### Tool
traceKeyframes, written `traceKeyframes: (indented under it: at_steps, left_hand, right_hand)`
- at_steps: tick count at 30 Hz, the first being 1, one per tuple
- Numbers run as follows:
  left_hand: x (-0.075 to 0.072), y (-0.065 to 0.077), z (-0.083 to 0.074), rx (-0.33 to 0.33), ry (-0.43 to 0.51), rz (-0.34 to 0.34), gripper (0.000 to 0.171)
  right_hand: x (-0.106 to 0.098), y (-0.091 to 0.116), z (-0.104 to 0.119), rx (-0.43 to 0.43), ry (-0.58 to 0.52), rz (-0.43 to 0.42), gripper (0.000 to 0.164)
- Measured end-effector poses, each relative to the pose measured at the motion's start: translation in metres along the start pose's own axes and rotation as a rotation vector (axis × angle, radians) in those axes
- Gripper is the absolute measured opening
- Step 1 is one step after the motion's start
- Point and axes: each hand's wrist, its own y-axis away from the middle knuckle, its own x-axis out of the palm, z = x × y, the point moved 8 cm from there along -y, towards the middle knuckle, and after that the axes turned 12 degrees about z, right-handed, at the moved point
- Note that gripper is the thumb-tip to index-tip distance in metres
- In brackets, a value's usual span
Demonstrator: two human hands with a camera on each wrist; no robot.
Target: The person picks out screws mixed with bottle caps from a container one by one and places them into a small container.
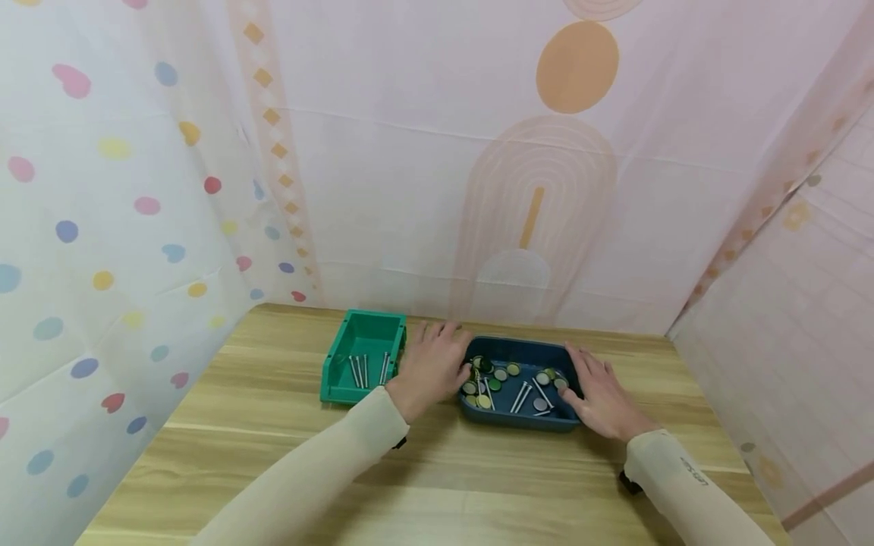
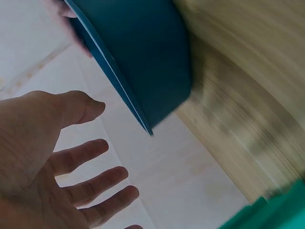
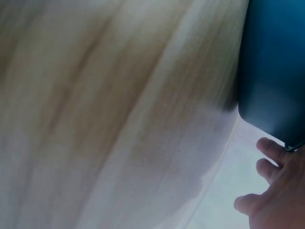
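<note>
A dark blue bin [image 1: 526, 421] sits on the table, holding several bottle caps [image 1: 514, 369] and several screws [image 1: 522, 396]. My left hand [image 1: 433, 368] hovers between it and a green bin [image 1: 334, 394]; the left wrist view shows the fingers spread and apart from the blue rim. At the blue bin's right end is my right hand [image 1: 604, 398], its thumb over the rim and its other fingers extended at the far corner. Contact under those fingers is partly hidden. Inside the green bin lie several screws [image 1: 358, 370], partly covered by its front wall.
The wood-grain table [image 1: 478, 493] carries both bins near its back edge. Patterned cloth [image 1: 382, 189] hangs behind it and on both sides.
</note>
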Motion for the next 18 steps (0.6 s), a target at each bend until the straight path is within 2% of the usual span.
traceKeyframes:
  at_steps: [6, 12, 16, 18]
  left_hand:
    - [0.008, -0.009, -0.021, 0.061, 0.080, 0.080, 0.052]
    - [0.012, -0.017, -0.041, 0.121, 0.119, 0.119, 0.052]
    - [0.012, -0.024, -0.053, 0.112, 0.129, 0.156, 0.050]
    - [0.014, -0.028, -0.059, 0.100, 0.160, 0.198, 0.049]
  right_hand:
    - [0.000, 0.000, -0.002, 0.002, -0.005, 0.004, 0.086]
    - [-0.002, -0.001, 0.001, -0.007, -0.009, -0.003, 0.085]
    - [-0.002, 0.000, 0.003, -0.022, -0.004, -0.011, 0.084]
    - [-0.002, 0.001, 0.003, -0.028, -0.008, -0.011, 0.084]
